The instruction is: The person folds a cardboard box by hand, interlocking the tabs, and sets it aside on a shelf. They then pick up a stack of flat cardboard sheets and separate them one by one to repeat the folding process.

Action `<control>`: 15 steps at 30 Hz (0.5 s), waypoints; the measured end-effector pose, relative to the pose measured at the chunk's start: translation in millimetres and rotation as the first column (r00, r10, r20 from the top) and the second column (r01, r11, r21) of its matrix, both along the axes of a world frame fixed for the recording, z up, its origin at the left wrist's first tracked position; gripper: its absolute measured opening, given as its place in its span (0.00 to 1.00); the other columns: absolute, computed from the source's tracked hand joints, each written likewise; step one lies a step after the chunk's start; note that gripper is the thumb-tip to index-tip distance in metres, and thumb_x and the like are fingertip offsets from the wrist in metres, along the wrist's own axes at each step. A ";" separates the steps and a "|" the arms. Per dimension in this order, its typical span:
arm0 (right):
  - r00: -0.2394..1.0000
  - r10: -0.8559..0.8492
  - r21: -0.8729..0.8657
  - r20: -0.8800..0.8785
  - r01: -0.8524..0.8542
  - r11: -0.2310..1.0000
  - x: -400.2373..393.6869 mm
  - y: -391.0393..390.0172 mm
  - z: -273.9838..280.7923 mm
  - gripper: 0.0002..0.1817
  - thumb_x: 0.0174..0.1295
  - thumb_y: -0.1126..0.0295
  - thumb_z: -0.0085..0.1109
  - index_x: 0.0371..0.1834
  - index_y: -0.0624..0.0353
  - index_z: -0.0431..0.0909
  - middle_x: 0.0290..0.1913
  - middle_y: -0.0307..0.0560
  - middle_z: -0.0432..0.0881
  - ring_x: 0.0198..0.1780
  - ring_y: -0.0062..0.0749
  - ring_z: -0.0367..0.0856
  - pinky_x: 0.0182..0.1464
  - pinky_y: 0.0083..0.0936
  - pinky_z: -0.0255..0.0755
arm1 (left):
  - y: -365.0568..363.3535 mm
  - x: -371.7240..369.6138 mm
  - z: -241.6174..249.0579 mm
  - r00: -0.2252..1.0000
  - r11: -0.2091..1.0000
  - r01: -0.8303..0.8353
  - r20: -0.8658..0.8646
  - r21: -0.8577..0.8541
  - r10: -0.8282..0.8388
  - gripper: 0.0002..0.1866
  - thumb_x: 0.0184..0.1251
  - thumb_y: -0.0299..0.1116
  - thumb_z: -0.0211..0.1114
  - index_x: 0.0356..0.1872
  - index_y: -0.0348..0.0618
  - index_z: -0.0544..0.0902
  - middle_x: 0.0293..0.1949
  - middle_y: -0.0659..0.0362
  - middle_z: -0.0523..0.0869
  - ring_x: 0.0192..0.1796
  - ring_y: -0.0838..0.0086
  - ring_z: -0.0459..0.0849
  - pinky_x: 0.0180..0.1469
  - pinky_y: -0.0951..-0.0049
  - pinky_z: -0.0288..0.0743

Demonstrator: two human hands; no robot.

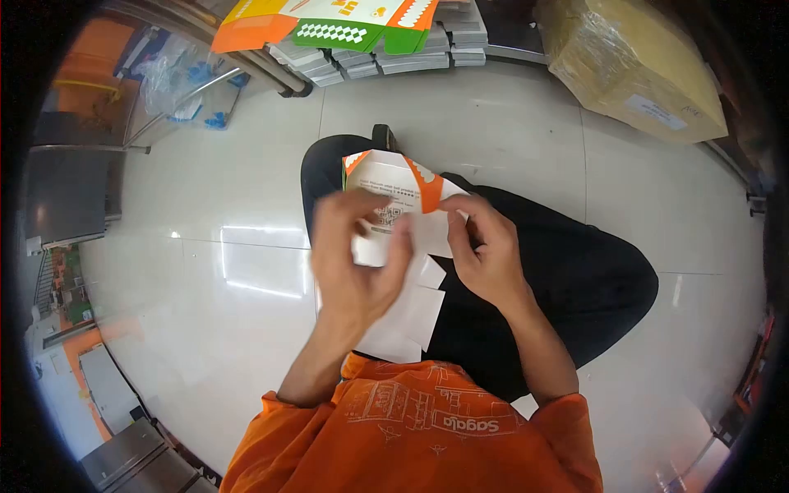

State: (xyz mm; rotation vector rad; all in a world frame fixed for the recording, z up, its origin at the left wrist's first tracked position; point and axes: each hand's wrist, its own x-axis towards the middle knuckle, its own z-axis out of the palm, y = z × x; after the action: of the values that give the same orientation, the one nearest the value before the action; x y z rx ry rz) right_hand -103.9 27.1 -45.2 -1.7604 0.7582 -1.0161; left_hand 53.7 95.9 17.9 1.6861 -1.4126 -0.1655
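Note:
A partly folded cardboard box [403, 316] lies across my lap, its white inside facing up. Printed text and a QR code show on one panel, and orange flaps with a white pattern stand at its far end. My left hand [353, 255] is over the box's left side, smeared by motion, with thumb and fingers apart and nothing visible between them. On the other side my right hand [491, 251] pinches the box's edge beside an orange flap, between thumb and fingers.
Printed, unfolded box sheets [353, 25] lie on stacks of flat cardboard [386, 62] at the far side. A large plastic-wrapped package [633, 66] stands at the far right. Clear plastic bags [177, 78] are at the upper left. Metal cabinets [66, 193] line the left.

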 end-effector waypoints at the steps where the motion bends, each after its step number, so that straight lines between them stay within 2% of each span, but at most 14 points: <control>1: 1.000 0.007 0.001 0.001 -0.007 1.000 2.3 3.8 0.3 0.16 0.63 0.84 0.54 0.54 0.63 0.74 0.34 0.51 0.81 0.28 0.26 0.79 0.30 0.22 0.72 | -0.5 -15.5 4.3 0.961 0.983 0.010 -0.275 0.181 0.041 0.18 0.60 0.31 0.73 0.46 0.33 0.77 0.38 0.53 0.84 0.36 0.73 0.82 0.38 0.77 0.75; 3: 0.994 -0.073 0.146 0.086 0.060 0.987 5.8 10.7 2.1 0.18 0.65 0.82 0.55 0.58 0.63 0.66 0.28 0.50 0.80 0.26 0.28 0.81 0.31 0.22 0.73 | -11.9 -18.4 2.3 0.833 0.960 0.036 -0.539 0.278 0.124 0.17 0.62 0.32 0.72 0.46 0.32 0.79 0.32 0.56 0.86 0.29 0.80 0.81 0.33 0.80 0.74; 4: 0.998 -0.058 0.078 0.030 0.056 0.995 4.5 10.9 7.5 0.23 0.68 0.79 0.55 0.62 0.64 0.58 0.28 0.51 0.81 0.26 0.25 0.81 0.32 0.20 0.74 | -14.7 -15.3 -0.3 0.768 0.962 0.051 -0.626 0.269 0.134 0.13 0.67 0.29 0.68 0.46 0.31 0.81 0.31 0.57 0.87 0.32 0.82 0.83 0.35 0.81 0.74; 5: 0.998 -0.062 0.077 0.028 0.059 0.995 5.9 11.6 10.7 0.23 0.68 0.79 0.55 0.62 0.64 0.58 0.28 0.51 0.81 0.26 0.25 0.81 0.32 0.20 0.74 | -15.4 -14.9 -4.5 0.767 0.962 0.055 -0.628 0.269 0.132 0.13 0.67 0.29 0.68 0.46 0.31 0.81 0.31 0.57 0.87 0.32 0.82 0.83 0.35 0.81 0.74; 7: 0.955 -0.170 0.365 0.243 0.073 0.928 9.3 13.5 15.6 0.22 0.68 0.79 0.55 0.61 0.65 0.58 0.31 0.50 0.84 0.28 0.19 0.80 0.32 0.18 0.73 | -15.5 -16.2 -13.9 0.739 0.991 0.063 -0.673 0.120 0.035 0.10 0.67 0.26 0.67 0.45 0.31 0.82 0.33 0.59 0.87 0.33 0.82 0.83 0.36 0.81 0.75; 8: 0.955 -0.172 0.487 0.241 0.034 0.873 4.8 11.4 19.5 0.18 0.69 0.77 0.56 0.58 0.68 0.63 0.34 0.50 0.85 0.33 0.16 0.80 0.35 0.16 0.74 | -15.5 -16.0 -17.2 0.742 0.991 0.064 -0.670 0.119 0.033 0.10 0.67 0.26 0.67 0.45 0.31 0.82 0.33 0.59 0.87 0.33 0.82 0.83 0.36 0.81 0.75; 9: 0.954 -0.174 0.487 0.244 0.034 0.873 3.3 10.6 17.2 0.18 0.69 0.77 0.56 0.58 0.68 0.63 0.34 0.50 0.85 0.33 0.16 0.80 0.35 0.16 0.74 | -15.1 -16.5 -20.6 0.762 0.993 0.065 -0.648 0.097 0.014 0.08 0.67 0.25 0.66 0.44 0.30 0.83 0.35 0.57 0.87 0.35 0.81 0.84 0.38 0.80 0.77; 11: 0.942 -0.136 0.451 0.307 -0.018 0.893 2.4 9.7 11.0 0.13 0.69 0.77 0.57 0.53 0.69 0.69 0.37 0.50 0.85 0.38 0.16 0.81 0.39 0.15 0.75 | -14.5 -18.0 -24.0 0.796 0.996 0.070 -0.604 0.053 -0.024 0.06 0.66 0.21 0.65 0.42 0.29 0.84 0.39 0.54 0.86 0.38 0.77 0.86 0.42 0.79 0.81; 12: 0.905 -0.160 0.454 0.393 -0.040 0.890 3.9 12.4 9.8 0.08 0.68 0.78 0.58 0.46 0.70 0.74 0.44 0.54 0.84 0.44 0.21 0.82 0.44 0.17 0.77 | -14.1 -19.8 -23.9 0.797 0.996 0.072 -0.604 0.054 -0.025 0.06 0.66 0.21 0.65 0.42 0.29 0.84 0.39 0.54 0.86 0.38 0.77 0.86 0.42 0.79 0.81; 13: 0.905 -0.162 0.456 0.394 -0.039 0.889 6.1 12.7 7.4 0.08 0.68 0.78 0.58 0.46 0.70 0.74 0.44 0.54 0.84 0.44 0.21 0.82 0.44 0.17 0.77 | -12.9 -22.4 -23.6 0.805 0.995 0.087 -0.591 0.041 -0.046 0.06 0.66 0.20 0.65 0.42 0.29 0.84 0.41 0.54 0.86 0.40 0.76 0.86 0.43 0.79 0.82; 15: 0.900 -0.118 0.225 0.420 0.023 0.974 9.7 10.9 3.4 0.07 0.67 0.79 0.59 0.44 0.71 0.75 0.50 0.59 0.83 0.48 0.25 0.83 0.47 0.20 0.78 | -10.8 -27.4 -21.8 0.812 0.994 0.105 -0.579 0.028 -0.070 0.06 0.66 0.20 0.65 0.42 0.29 0.85 0.42 0.53 0.86 0.41 0.75 0.87 0.44 0.78 0.83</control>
State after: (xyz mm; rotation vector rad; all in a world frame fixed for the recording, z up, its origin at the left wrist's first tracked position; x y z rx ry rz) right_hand -94.2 37.9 -41.7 -1.2654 0.6235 -1.2685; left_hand 26.4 85.0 -3.8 1.4402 -1.0212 -0.7198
